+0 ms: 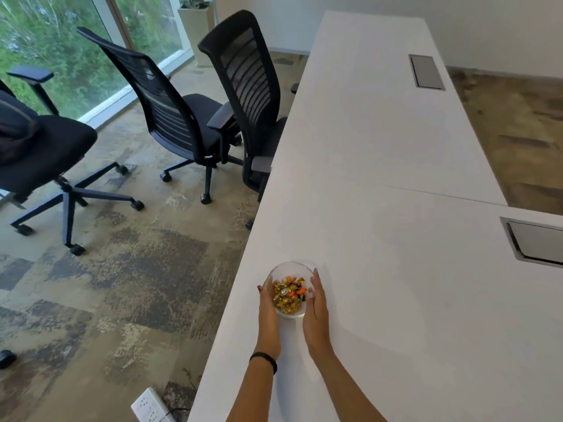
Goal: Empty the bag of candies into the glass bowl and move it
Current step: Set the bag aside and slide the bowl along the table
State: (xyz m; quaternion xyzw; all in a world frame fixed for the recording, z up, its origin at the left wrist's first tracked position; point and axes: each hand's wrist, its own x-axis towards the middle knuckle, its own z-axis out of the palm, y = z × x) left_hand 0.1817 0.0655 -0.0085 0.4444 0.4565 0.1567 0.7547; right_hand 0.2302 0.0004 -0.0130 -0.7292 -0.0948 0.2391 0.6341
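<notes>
A small glass bowl (294, 264) stands on the white table (380, 269) close to its left edge. Gold and orange wrapped candies (288, 293) fill the bowl. My left hand (268, 318) cups the bowl's left side, fingers curled against the glass. On the other side my right hand (316, 312) presses its palm and fingers to the bowl's right wall. Both hands hold the bowl between them. No candy bag is in view.
Three black office chairs (189, 117) stand on the carpet left of the table, one (253, 95) pushed against its edge. Two grey cable hatches (426, 71) (536, 242) are set into the tabletop. A white power strip (150, 406) lies on the floor.
</notes>
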